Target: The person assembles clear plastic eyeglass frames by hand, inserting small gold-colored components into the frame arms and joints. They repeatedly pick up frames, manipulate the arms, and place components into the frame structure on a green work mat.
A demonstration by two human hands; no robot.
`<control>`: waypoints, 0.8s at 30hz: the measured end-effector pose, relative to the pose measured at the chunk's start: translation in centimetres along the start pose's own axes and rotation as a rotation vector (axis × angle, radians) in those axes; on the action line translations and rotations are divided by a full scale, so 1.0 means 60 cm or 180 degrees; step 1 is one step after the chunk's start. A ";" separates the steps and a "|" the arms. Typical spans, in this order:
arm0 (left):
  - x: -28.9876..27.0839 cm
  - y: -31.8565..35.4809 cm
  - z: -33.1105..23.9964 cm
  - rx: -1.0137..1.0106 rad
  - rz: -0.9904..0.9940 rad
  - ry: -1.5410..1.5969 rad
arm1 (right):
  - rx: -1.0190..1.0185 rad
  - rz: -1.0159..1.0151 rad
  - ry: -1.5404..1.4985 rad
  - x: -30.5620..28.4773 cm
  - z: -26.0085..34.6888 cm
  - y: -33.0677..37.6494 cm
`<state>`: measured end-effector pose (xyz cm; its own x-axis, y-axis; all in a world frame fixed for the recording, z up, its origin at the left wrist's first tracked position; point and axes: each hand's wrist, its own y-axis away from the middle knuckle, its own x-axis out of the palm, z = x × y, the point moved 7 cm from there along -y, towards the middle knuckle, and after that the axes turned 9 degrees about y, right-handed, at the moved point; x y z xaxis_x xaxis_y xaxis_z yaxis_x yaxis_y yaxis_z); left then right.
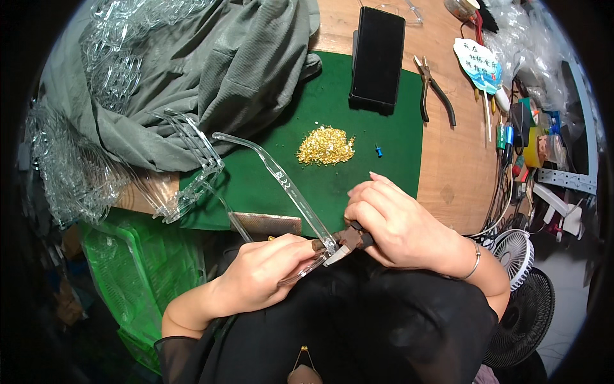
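My left hand [259, 272] is closed around the front of a clear plastic eyeglass frame [289, 187] near my lap; one long temple points up and away over the green mat. My right hand [400, 227] grips a worn pair of pliers [346, 243], its jaws at the corner where that temple meets the front. The handles are mostly hidden in my palm. Beyond my hands lies a pile of tiny gold-coloured metal pieces [325, 146], with a blue push pin [378, 151] to its right. A rusty, textured metal bar [265, 223] rests at the mat's near edge.
Several clear frames [192, 150] lie on the left beside a grey cloth [249, 70], with a larger heap [77, 173] farther left. A phone [378, 57] and black-handled pliers [436, 93] sit at the back. Cables and fans [515, 256] crowd the right; a green crate [137, 275] stands lower left.
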<state>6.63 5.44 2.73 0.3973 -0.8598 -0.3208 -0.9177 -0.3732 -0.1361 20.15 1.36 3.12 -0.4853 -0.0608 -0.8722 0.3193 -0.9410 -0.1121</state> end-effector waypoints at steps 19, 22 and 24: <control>-0.010 0.022 0.023 -0.0289 -0.0117 0.1460 | 0.0424 0.0203 -0.0331 0.015 -0.038 0.023; -0.024 0.038 0.012 -0.0435 -0.0361 0.2527 | 0.1179 -0.0088 -0.0520 0.038 -0.085 0.034; -0.013 0.029 0.012 -0.0501 -0.0618 0.3560 | 0.1339 -0.0355 -0.0131 0.087 -0.122 0.026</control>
<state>4.69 5.73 2.05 0.3845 -0.5819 0.7166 -0.8614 -0.5053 0.0518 24.08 2.01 -5.12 -0.5327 0.0438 -0.8451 -0.0923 -0.9957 0.0066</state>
